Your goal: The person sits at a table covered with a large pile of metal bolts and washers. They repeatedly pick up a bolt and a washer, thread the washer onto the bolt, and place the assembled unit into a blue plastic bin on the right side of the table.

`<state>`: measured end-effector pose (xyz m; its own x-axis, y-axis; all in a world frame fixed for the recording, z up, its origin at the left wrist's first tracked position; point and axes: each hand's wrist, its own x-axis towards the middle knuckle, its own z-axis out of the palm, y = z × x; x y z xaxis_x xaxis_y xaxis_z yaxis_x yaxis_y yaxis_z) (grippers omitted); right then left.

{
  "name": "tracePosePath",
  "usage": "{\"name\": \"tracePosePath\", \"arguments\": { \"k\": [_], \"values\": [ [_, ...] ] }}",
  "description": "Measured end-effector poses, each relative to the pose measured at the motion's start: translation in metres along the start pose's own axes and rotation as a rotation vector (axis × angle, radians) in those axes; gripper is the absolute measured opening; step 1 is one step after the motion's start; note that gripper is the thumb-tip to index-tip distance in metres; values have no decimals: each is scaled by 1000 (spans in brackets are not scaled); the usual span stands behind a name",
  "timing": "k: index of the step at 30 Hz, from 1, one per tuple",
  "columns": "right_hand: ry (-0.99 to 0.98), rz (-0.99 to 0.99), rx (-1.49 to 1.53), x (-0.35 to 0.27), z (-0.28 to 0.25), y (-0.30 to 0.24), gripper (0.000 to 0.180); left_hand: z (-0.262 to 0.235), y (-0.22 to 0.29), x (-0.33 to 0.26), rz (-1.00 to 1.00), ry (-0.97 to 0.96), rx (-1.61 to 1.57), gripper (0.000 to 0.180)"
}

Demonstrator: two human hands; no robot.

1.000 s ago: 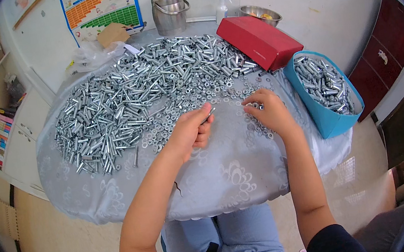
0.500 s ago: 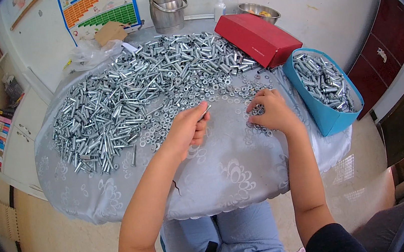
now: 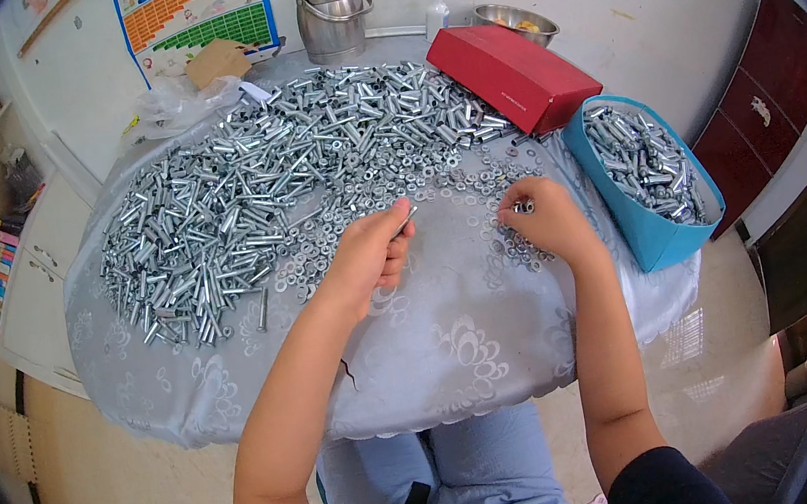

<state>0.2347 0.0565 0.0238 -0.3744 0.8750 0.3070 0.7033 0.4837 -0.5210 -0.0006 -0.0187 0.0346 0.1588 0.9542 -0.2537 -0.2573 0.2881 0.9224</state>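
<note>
My left hand (image 3: 375, 247) is closed around a slim silver bolt (image 3: 407, 221), whose end shows past the thumb and forefinger; the rest is hidden in the fingers. My right hand (image 3: 551, 219) is bent down over a small pile of nuts and washers (image 3: 527, 252), thumb and fingertips pinched together. Nuts show in the gap of that hand, but what the fingertips grip is too small to tell. Loose washers and nuts (image 3: 385, 182) are spread beyond both hands. A large heap of metal bolts and sleeves (image 3: 208, 216) covers the left and far part of the table.
A blue fabric bin (image 3: 658, 236) full of metal sleeves or bolts stands at the right edge. Next to it lies a red box (image 3: 518, 77). At the back are a steel pot (image 3: 332, 24), a spray bottle (image 3: 437, 14), a metal bowl (image 3: 516, 21) and a plastic bag (image 3: 179, 103).
My right hand's thumb and fingers, apart over the small pile before, have come together in a pinch. My left hand keeps the bolt in nearly the same place.
</note>
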Motion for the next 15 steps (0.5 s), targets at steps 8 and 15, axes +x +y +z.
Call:
{"name": "tracePosePath", "arguments": {
  "k": [8, 15],
  "values": [
    [-267, 106, 230, -2, -1, -15, 12, 2, 2, -2, 6, 18, 15, 34],
    [-196, 35, 139, -1, 6, -8, 13, 1, 1, -1, 14, 15, -2, 33]
  ]
}}
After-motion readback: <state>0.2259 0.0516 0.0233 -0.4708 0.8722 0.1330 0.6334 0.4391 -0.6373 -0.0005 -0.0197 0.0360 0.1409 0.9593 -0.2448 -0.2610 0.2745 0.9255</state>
